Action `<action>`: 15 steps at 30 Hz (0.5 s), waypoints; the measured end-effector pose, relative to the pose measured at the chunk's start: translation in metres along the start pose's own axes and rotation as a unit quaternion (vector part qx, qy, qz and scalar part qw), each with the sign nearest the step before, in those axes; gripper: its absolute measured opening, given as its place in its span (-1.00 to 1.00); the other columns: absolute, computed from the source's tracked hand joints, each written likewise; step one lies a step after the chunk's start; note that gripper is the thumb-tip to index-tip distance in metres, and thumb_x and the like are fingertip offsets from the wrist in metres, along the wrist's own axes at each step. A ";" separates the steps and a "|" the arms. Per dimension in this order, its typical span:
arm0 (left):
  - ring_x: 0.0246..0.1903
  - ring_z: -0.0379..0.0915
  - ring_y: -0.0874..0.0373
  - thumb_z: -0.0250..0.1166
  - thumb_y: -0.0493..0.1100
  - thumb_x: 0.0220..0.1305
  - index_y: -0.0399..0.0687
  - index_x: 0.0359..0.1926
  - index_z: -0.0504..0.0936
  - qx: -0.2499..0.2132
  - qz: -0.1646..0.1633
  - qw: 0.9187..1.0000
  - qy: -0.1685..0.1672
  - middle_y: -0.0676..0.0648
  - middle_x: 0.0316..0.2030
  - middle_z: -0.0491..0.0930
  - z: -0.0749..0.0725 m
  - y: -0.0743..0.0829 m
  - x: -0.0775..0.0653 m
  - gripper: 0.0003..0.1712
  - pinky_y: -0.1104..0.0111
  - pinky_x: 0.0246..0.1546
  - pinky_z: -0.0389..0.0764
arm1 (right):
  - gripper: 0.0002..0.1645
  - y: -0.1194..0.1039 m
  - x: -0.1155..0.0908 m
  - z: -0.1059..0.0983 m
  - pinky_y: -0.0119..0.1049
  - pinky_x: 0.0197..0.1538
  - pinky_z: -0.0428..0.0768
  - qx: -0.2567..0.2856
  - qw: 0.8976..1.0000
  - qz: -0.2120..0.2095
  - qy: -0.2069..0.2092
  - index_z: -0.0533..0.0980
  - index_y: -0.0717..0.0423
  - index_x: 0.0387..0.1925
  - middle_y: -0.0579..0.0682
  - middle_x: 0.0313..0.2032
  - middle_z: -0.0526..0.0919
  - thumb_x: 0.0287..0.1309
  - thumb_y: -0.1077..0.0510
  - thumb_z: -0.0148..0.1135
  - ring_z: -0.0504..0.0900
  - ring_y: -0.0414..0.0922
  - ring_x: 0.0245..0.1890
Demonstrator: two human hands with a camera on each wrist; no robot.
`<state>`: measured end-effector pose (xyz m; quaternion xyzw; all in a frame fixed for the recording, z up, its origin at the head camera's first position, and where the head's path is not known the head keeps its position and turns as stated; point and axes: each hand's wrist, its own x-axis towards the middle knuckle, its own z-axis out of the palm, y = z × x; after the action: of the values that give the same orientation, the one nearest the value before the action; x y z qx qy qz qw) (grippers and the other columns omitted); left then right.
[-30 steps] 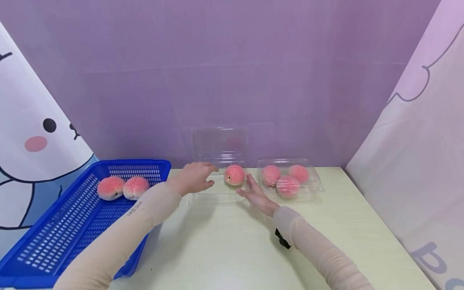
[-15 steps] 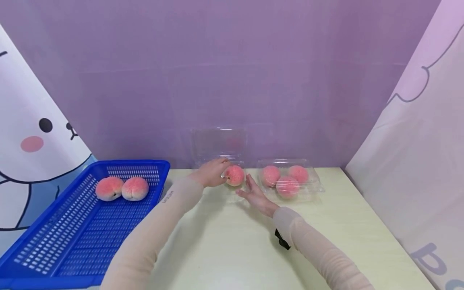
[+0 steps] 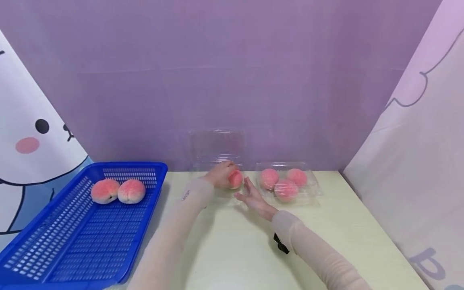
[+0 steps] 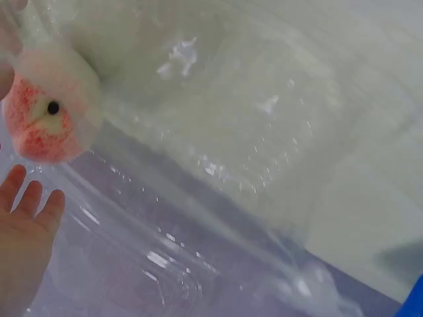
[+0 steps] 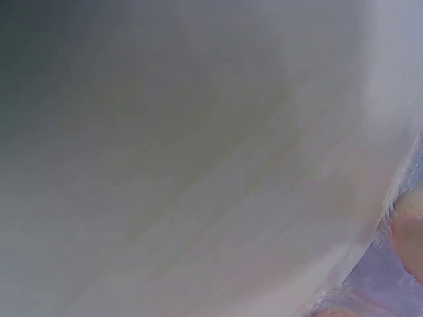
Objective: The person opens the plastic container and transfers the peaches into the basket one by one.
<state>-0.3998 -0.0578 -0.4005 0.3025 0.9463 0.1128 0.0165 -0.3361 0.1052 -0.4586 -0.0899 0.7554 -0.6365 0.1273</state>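
One peach (image 3: 236, 180) sits in a clear plastic clamshell box whose lid (image 3: 217, 145) stands raised against the backdrop. My left hand (image 3: 220, 175) reaches over the box from the left and partly covers this peach. In the left wrist view its fingers (image 4: 28, 198) are extended beside the peach (image 4: 56, 109), with a visible gap; the thumb side is cut off by the frame edge. My right hand (image 3: 255, 201) is held with fingers spread at the right side of the same box. The right wrist view is mostly a blurred pale surface.
To the right, a second clear box (image 3: 315, 193) holds three peaches (image 3: 286, 190) under its plastic. At the left stands a blue perforated basket (image 3: 145, 237) with two peaches (image 3: 131, 191) near its far end. A purple backdrop (image 3: 224, 80) rises behind the table.
My left hand has moved right, from beside the open box to over it, now partly covering the peach. The right hand has stayed almost still. The head view has tilted slightly.
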 end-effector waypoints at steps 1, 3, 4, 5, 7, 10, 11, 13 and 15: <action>0.26 0.16 -0.05 0.40 -0.09 -0.03 -0.06 0.20 0.38 -0.003 -0.001 1.000 0.001 -0.12 0.23 0.28 0.002 0.000 0.002 -0.28 0.06 0.25 0.25 | 0.05 0.001 0.000 0.000 0.00 0.38 -0.03 0.003 1.000 -0.005 -0.004 -0.38 0.10 0.41 0.06 0.43 -0.32 0.18 0.18 0.12 -0.25 0.04 0.42; 0.25 0.17 -0.04 0.40 -0.10 -0.04 -0.06 0.21 0.38 -0.010 -0.006 1.000 0.000 -0.10 0.23 0.28 0.004 0.002 0.004 -0.27 0.07 0.23 0.26 | 0.05 0.002 0.001 -0.001 0.00 0.38 -0.03 0.011 1.000 -0.008 -0.009 -0.40 0.11 0.40 0.05 0.43 -0.34 0.19 0.20 0.11 -0.27 0.04 0.42; 0.25 0.17 -0.03 0.40 -0.11 -0.04 -0.05 0.21 0.37 -0.013 -0.011 1.000 0.000 -0.09 0.23 0.28 0.005 0.002 0.005 -0.27 0.07 0.23 0.27 | 0.04 -0.001 -0.001 -0.001 0.00 0.38 -0.03 0.014 1.000 -0.006 -0.012 -0.41 0.12 0.40 0.06 0.43 -0.35 0.19 0.21 0.10 -0.28 0.04 0.42; 0.24 0.18 -0.03 0.39 -0.11 -0.03 -0.04 0.22 0.37 -0.016 -0.014 1.000 0.000 -0.09 0.23 0.28 0.005 0.003 0.006 -0.27 0.07 0.22 0.28 | 0.04 -0.003 -0.002 -0.001 0.02 0.37 -0.04 0.019 1.000 -0.006 -0.015 -0.41 0.13 0.40 0.07 0.43 -0.36 0.19 0.23 0.09 -0.29 0.05 0.42; 0.26 0.16 -0.04 0.38 -0.09 -0.02 -0.03 0.23 0.36 -0.018 -0.019 1.000 -0.001 -0.09 0.24 0.26 0.006 0.004 0.007 -0.26 0.06 0.23 0.27 | 0.05 -0.003 -0.002 -0.002 0.02 0.37 -0.03 0.019 1.000 -0.005 -0.014 -0.41 0.13 0.40 0.07 0.43 -0.36 0.18 0.22 0.10 -0.29 0.05 0.42; 0.27 0.14 -0.06 0.37 -0.07 -0.01 -0.03 0.24 0.35 -0.021 -0.021 1.000 -0.001 -0.12 0.26 0.25 0.010 0.002 0.009 -0.25 0.05 0.23 0.25 | 0.04 -0.003 -0.002 0.000 0.01 0.37 -0.01 0.018 1.000 -0.002 -0.009 -0.40 0.13 0.40 0.08 0.43 -0.34 0.18 0.22 0.10 -0.27 0.05 0.42; 0.28 0.13 -0.07 0.37 -0.06 -0.01 -0.03 0.25 0.34 -0.021 -0.021 1.000 -0.001 -0.13 0.27 0.24 0.012 0.000 0.010 -0.25 0.04 0.24 0.25 | 0.04 0.000 0.000 0.000 0.01 0.36 0.01 0.017 1.000 -0.003 -0.005 -0.39 0.12 0.40 0.07 0.43 -0.34 0.18 0.22 0.11 -0.27 0.05 0.42; 0.29 0.11 -0.09 0.36 -0.05 0.00 -0.01 0.26 0.32 -0.023 -0.026 0.999 -0.005 -0.14 0.29 0.22 0.015 -0.002 0.011 -0.23 0.04 0.25 0.23 | 0.03 0.002 0.002 0.001 -0.01 0.36 0.02 0.013 1.000 -0.007 -0.001 -0.38 0.13 0.40 0.08 0.43 -0.32 0.18 0.21 0.10 -0.26 0.05 0.42; 0.29 0.10 -0.10 0.35 -0.05 0.01 0.02 0.28 0.30 -0.023 -0.030 0.999 -0.008 -0.14 0.30 0.20 0.018 -0.004 0.012 -0.23 0.03 0.25 0.23 | 0.03 0.002 0.002 0.001 0.00 0.37 0.02 0.013 1.000 -0.010 -0.001 -0.38 0.11 0.41 0.07 0.43 -0.33 0.19 0.19 0.10 -0.26 0.04 0.42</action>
<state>-0.4104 -0.0500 -0.4184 0.2748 0.9519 0.1311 0.0343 -0.3380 0.1038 -0.4608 -0.0966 0.7462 -0.6472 0.1225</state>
